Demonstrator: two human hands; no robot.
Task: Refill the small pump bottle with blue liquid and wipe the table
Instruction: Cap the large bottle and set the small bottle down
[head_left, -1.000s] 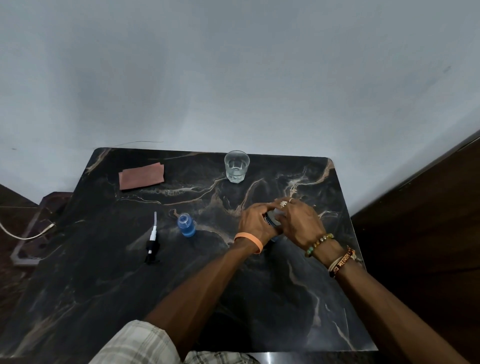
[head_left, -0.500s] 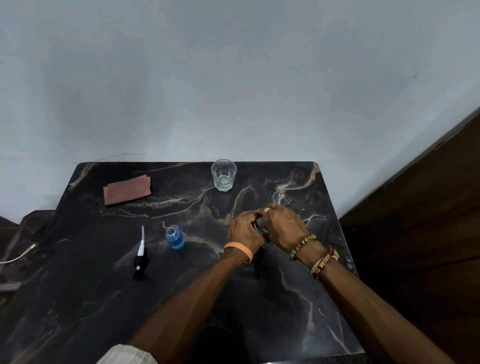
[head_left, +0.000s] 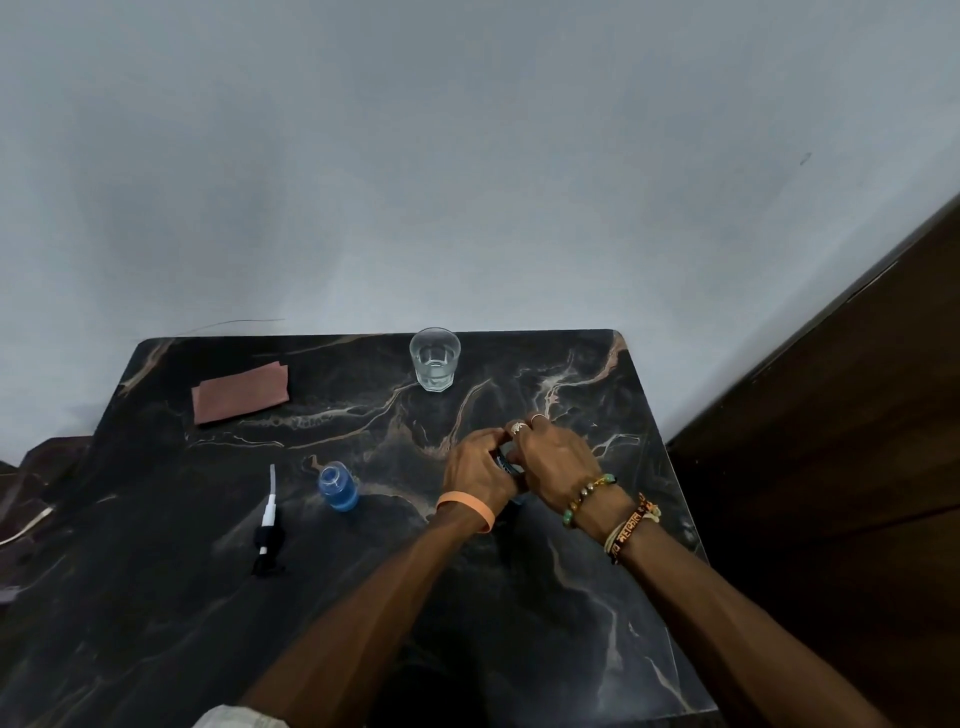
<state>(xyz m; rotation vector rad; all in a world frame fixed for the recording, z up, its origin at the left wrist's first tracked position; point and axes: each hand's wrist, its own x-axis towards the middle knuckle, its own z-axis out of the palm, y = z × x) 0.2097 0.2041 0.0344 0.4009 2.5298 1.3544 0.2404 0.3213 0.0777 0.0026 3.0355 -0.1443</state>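
Marble table (head_left: 156, 597) unchanged; left hand (head_left: 475, 475) and right hand (head_left: 553, 460) still clasp a hidden dark object.

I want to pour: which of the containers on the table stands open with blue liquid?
The small bottle beside the detached pump; the glass holds clear liquid.

Both hands meet on the tabletop (head_left: 597, 649), left hand (head_left: 475, 473) touching right hand (head_left: 558, 460). Left of them stands the small bottle (head_left: 338, 487); farther left lies the pump head (head_left: 268, 530). Beyond them stands the glass (head_left: 435, 359), the cloth (head_left: 240, 392) far left.
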